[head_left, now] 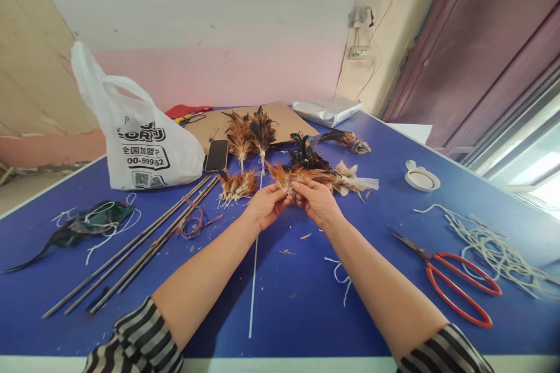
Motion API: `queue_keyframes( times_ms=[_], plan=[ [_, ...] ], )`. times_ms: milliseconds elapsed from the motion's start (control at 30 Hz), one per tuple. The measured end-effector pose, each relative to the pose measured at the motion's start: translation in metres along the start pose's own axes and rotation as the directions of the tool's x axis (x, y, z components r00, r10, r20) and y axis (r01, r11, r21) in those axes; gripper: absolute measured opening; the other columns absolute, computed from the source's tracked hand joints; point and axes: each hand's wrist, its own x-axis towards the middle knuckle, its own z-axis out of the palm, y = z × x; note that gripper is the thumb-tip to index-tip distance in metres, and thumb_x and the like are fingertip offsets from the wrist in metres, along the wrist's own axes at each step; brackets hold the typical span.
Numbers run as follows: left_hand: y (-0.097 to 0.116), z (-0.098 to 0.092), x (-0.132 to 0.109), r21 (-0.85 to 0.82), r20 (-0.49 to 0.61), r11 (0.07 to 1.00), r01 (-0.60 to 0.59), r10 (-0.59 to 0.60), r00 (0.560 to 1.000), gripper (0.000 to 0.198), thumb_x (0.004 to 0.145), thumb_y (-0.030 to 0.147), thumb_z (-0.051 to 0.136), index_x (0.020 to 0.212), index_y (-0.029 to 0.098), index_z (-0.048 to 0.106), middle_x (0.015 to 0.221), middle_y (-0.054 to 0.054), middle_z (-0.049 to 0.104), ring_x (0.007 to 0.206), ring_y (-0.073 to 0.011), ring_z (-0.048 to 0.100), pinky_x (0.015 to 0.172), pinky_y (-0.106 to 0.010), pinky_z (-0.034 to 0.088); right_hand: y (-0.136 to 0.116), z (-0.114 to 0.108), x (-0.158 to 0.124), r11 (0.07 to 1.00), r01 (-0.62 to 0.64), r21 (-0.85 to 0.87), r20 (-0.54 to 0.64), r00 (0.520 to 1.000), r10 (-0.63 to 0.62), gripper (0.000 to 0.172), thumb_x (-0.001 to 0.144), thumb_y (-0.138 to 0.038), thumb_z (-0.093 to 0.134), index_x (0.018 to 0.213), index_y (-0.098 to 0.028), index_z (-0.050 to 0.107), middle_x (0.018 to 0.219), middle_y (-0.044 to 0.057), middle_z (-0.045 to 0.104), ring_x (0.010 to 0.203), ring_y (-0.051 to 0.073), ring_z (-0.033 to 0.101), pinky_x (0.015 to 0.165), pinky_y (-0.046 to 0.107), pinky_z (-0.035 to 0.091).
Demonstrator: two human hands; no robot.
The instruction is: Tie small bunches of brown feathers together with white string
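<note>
Both hands meet over the middle of the blue table, pinching small brown feathers (280,173). My left hand (268,205) has thumb and fingers closed at the feathers' lower ends. Close beside it, my right hand (317,201) pinches the same feathers from the other side. Left of my hands lies a row of short brown feathers (238,185) with pale quill ends. Behind stand out two tied feather bunches (251,135) on cardboard. A dark feather pile (306,154) lies just beyond my right hand, with pale fluffy feathers (347,178) to its right.
On the left are a white plastic bag (142,137), a phone (217,155), thin sticks (144,245) and a dark green feathered piece (96,221). Red-handled scissors (459,282), tangled white string (490,245) and a tape roll (422,178) lie right. Cardboard (284,116) lies at the back.
</note>
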Motion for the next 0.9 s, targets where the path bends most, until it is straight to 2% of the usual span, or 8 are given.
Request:
queue_keyframes(
  times_ms=[133,267,367,500,600,767,900],
  plan=[
    [-0.002,-0.001,-0.010,0.045,-0.008,0.999,-0.008,0.008,1.000,0.006,0.070,0.009,0.061,0.076,0.007,0.061,0.068,-0.004,0.063,0.055,-0.0049,0.058,0.055,-0.012,0.048,0.003,0.004,-0.002,1.000,-0.012,0.003,-0.002,1.000,0.012,0.019,0.059,-0.027,0.071,0.062,-0.013,0.059,0.049,-0.002,0.053,0.047,0.006,0.048,0.044,0.019,0.038],
    [0.001,-0.014,-0.016,0.072,-0.110,0.997,0.036,-0.028,0.994,0.004,0.070,0.008,0.060,0.073,0.006,0.061,0.069,-0.006,0.063,0.055,-0.0062,0.059,0.051,-0.012,0.048,0.002,0.000,0.002,0.998,-0.019,0.066,-0.047,0.999,0.022,0.020,0.057,-0.025,0.072,0.065,-0.013,0.059,0.050,-0.004,0.051,0.045,0.004,0.043,0.042,0.017,0.036],
    [0.005,-0.027,-0.017,0.060,-0.171,0.995,0.076,-0.065,0.983,0.005,0.072,0.010,0.059,0.075,0.007,0.061,0.079,-0.009,0.065,0.062,-0.0092,0.062,0.050,-0.012,0.049,0.001,-0.006,0.005,0.994,-0.087,0.071,-0.053,0.994,0.091,0.021,0.056,-0.025,0.073,0.067,-0.013,0.060,0.053,-0.004,0.051,0.046,0.003,0.041,0.041,0.016,0.034],
    [0.007,-0.034,-0.016,0.044,-0.155,0.991,0.129,-0.121,0.981,0.008,0.072,0.011,0.058,0.079,0.008,0.061,0.089,-0.011,0.065,0.072,-0.0146,0.064,0.049,-0.014,0.050,0.003,-0.008,0.002,0.974,-0.218,-0.067,0.030,0.975,0.220,0.022,0.057,-0.026,0.073,0.067,-0.012,0.060,0.053,-0.004,0.051,0.046,0.003,0.040,0.041,0.016,0.031],
    [0.006,-0.034,-0.015,0.039,-0.117,0.987,0.157,-0.151,0.982,0.009,0.072,0.012,0.059,0.080,0.008,0.061,0.088,-0.011,0.065,0.073,-0.0156,0.064,0.049,-0.015,0.050,0.001,-0.007,-0.001,0.952,-0.253,-0.174,0.074,0.960,0.269,0.023,0.057,-0.028,0.072,0.065,-0.011,0.060,0.052,-0.003,0.050,0.044,0.003,0.037,0.039,0.017,0.028],
    [0.009,-0.035,-0.013,0.090,-0.160,0.993,0.079,-0.064,0.985,0.012,0.070,0.014,0.061,0.080,0.007,0.062,0.090,-0.013,0.065,0.075,-0.0156,0.064,0.052,-0.015,0.050,-0.010,-0.010,-0.001,0.959,-0.241,-0.148,0.024,0.969,0.247,0.024,0.054,-0.025,0.074,0.059,-0.013,0.054,0.047,-0.006,0.044,0.041,0.003,0.034,0.037,0.017,0.022],
    [0.011,-0.035,-0.014,0.200,-0.170,0.979,-0.038,0.072,0.983,0.019,0.066,0.020,0.065,0.080,0.008,0.063,0.091,-0.013,0.065,0.078,-0.0159,0.063,0.055,-0.017,0.050,-0.009,-0.008,-0.002,0.939,-0.322,-0.121,-0.011,0.946,0.323,0.021,0.056,-0.022,0.073,0.066,-0.013,0.057,0.056,-0.003,0.053,0.045,0.004,0.042,0.037,0.016,0.028]
  ],
)
